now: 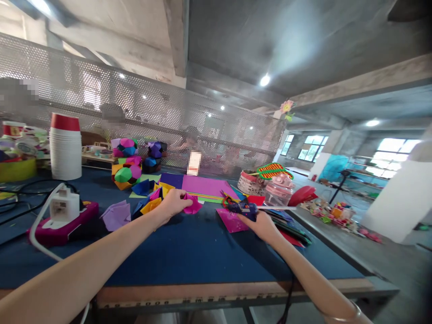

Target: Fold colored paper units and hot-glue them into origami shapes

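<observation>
My left hand (173, 204) pinches a magenta folded paper piece (192, 204) just above the blue table mat. Close to that hand lie yellow (150, 206), dark blue and magenta folded pieces. A lilac folded piece (116, 216) sits further left. My right hand (262, 223) is closed around a dark blue glue gun (243, 208), with a pale glue stick (278, 208) projecting from it to the right. Beneath the gun is a magenta paper sheet (231, 221). Part of the gun's grip is hidden by my hand.
Multicoloured paper balls (127, 174) stand behind the folded pieces. To the left are stacked paper cups (65, 146) and a purple power strip (81, 220) with a white plug. Coloured paper sheets (205, 186), a clear jar (278, 191) and a perforated screen (151, 112) are behind.
</observation>
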`<action>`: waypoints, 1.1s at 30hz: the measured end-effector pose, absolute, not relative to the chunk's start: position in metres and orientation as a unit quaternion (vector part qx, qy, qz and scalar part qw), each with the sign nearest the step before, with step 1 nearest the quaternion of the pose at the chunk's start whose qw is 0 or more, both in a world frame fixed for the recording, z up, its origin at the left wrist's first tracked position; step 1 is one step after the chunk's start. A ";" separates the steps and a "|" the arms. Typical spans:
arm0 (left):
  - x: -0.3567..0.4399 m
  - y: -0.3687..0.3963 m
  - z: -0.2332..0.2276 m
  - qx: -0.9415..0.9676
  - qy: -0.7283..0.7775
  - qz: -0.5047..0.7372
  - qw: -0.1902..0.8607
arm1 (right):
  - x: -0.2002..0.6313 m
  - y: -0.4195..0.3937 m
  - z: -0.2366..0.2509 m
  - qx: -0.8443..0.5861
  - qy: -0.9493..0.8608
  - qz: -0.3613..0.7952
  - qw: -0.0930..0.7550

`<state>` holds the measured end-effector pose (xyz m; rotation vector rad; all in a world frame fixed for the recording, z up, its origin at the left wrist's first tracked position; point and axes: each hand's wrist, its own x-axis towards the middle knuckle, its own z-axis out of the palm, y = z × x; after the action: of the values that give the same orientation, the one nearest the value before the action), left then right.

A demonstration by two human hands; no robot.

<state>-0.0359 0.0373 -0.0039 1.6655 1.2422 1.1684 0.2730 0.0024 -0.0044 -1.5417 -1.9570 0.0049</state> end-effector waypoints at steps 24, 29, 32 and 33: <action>-0.035 0.038 -0.006 0.672 0.474 0.436 0.366 | 0.293 -0.072 0.000 -0.623 -0.737 -0.135 0.225; -0.032 0.033 -0.002 0.675 0.465 0.418 0.391 | 0.241 -0.103 0.024 -0.551 -0.795 -0.046 0.249; -0.030 0.029 0.000 0.685 0.452 0.413 0.395 | 0.209 -0.090 0.034 -0.495 -0.823 0.044 0.274; -0.030 0.028 0.000 0.691 0.442 0.410 0.398 | 0.200 -0.078 0.036 -0.483 -0.825 0.066 0.286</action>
<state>-0.0300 0.0285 0.0002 1.7506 1.1186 1.0386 0.2003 -0.0778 0.0361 -1.2926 -2.2051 0.1774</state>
